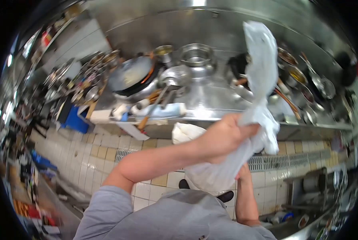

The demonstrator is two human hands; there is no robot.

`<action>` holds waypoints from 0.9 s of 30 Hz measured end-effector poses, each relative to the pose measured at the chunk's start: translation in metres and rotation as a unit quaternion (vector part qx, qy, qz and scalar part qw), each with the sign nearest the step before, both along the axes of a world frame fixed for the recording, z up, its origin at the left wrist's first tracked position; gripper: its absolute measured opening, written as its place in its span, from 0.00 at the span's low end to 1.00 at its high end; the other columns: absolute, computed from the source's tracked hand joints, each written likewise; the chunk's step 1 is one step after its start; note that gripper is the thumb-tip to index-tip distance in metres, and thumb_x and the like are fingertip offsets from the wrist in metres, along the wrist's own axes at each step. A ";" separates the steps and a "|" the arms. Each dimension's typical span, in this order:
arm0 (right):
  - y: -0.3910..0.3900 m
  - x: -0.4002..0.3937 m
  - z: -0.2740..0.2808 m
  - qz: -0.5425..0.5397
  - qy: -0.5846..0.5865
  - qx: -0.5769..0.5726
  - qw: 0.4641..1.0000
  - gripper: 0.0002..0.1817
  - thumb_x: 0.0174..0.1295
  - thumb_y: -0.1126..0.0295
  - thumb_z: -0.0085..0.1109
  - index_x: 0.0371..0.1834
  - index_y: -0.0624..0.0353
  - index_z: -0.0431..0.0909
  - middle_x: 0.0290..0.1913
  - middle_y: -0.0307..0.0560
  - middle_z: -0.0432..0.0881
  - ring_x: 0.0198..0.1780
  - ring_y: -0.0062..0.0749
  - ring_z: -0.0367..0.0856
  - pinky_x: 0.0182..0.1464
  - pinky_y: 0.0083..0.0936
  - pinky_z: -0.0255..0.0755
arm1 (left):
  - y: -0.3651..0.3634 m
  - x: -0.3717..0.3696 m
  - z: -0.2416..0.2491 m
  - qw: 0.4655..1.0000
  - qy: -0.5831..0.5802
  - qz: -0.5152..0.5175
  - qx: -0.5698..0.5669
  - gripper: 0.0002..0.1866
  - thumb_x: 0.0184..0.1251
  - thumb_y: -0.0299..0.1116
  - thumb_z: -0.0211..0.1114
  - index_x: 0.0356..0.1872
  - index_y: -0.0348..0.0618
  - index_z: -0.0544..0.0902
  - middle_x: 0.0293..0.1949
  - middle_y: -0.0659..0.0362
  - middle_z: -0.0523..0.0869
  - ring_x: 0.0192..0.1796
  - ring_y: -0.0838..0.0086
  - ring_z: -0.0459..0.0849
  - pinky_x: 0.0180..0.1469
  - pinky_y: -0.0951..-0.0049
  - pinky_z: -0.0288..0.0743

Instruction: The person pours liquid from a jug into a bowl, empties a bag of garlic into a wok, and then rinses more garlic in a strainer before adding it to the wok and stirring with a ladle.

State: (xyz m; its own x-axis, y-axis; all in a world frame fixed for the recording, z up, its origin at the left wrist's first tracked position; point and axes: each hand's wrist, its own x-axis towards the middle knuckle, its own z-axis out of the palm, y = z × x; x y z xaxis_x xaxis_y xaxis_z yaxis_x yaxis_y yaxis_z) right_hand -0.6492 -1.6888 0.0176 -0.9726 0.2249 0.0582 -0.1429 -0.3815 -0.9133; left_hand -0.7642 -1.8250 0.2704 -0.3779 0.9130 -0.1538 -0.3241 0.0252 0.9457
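Note:
My left hand point(227, 134) is closed around a white translucent plastic bag point(263, 60), reaching across in front of my body. Above the fist a long twisted end of the bag stands up, blurred at its edges. Its fuller lower part point(215, 176) hangs under my left forearm. What is inside does not show clearly. Lower down, my right hand point(244, 172) grips the bag's right side, with most of its fingers hidden behind the plastic.
Ahead runs a steel cooking counter point(211, 102) with a wok point(133, 74), a skimmer point(175, 78), a steel pot point(197, 56) and folded cloths point(163, 110). Bowls of sauce point(295, 76) stand at right. A floor drain grate point(283, 162) crosses the tiles; a blue bin point(75, 118) is left.

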 end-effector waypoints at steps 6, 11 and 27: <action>-0.134 -0.197 0.045 0.250 0.041 -0.014 0.967 0.58 0.35 0.46 0.77 0.70 0.64 0.62 0.61 0.43 0.74 0.62 0.28 0.72 0.63 0.27 0.66 | -0.113 -0.127 0.001 0.973 0.019 0.228 0.013 0.14 0.71 0.37 0.60 0.49 0.38 0.79 0.37 0.59 0.86 0.36 0.74 0.86 0.38 0.69 0.81; -0.224 -0.300 0.053 0.339 0.000 -0.151 0.929 0.53 0.45 0.37 0.70 0.70 0.62 0.64 0.62 0.46 0.75 0.63 0.31 0.73 0.65 0.28 0.66 | -0.177 -0.227 0.016 0.929 0.060 0.364 -0.026 0.12 0.74 0.33 0.55 0.48 0.36 0.80 0.36 0.55 0.87 0.34 0.69 0.87 0.38 0.65 0.83; -0.298 -0.590 0.062 0.496 -0.031 -0.573 0.651 0.51 0.57 0.25 0.43 0.73 0.53 0.59 0.69 0.51 0.69 0.66 0.44 0.72 0.68 0.43 0.67 | -0.206 -0.603 -0.027 0.846 0.033 0.461 -0.267 0.10 0.71 0.28 0.56 0.45 0.30 0.78 0.36 0.49 0.84 0.33 0.59 0.86 0.38 0.53 0.83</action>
